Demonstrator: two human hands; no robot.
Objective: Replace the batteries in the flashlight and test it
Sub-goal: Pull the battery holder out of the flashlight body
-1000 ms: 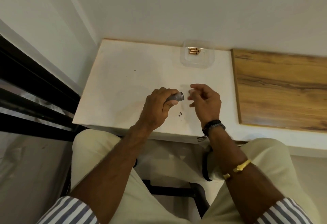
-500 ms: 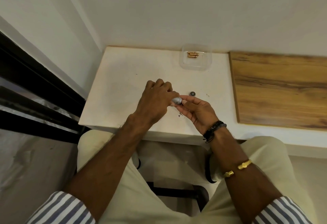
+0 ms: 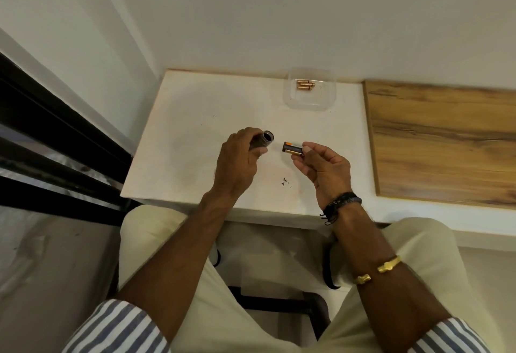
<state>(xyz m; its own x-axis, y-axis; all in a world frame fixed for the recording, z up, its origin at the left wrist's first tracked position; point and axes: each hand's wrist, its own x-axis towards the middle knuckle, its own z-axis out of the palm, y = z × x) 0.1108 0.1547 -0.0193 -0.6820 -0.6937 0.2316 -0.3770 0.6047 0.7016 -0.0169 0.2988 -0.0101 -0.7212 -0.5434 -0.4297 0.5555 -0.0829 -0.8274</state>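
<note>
The dark grey metal flashlight tube (image 3: 265, 138) sits just left of the frame's centre, held above the white worktop (image 3: 195, 129). Its open, threaded mouth points toward the right of the frame. The left hand (image 3: 237, 163) is wrapped round the tube's body, covering all but that mouth.

Just beside the mouth but clear of it, the right hand (image 3: 326, 168) pinches a short black-and-copper battery pack (image 3: 292, 149) between thumb and fingertips by its right end. Whether this is a holder or bare cells is too small to tell. The hands are apart, each clamped on its own part, with a narrow gap between pack and tube.

The step in hand looks like handling the cells at the open end. To do it well, the tube wants holding steady, with the pack kept in line with the bore. The polarity is worth checking before anything slides in. A loose pinch could drop the pack onto the worktop.

At the upper centre, a clear plastic tray (image 3: 287, 96) near the wall holds small copper-coloured batteries (image 3: 305, 86), well apart from both hands. A brown wood-grain board (image 3: 441, 143) fills the right of the frame.
</note>
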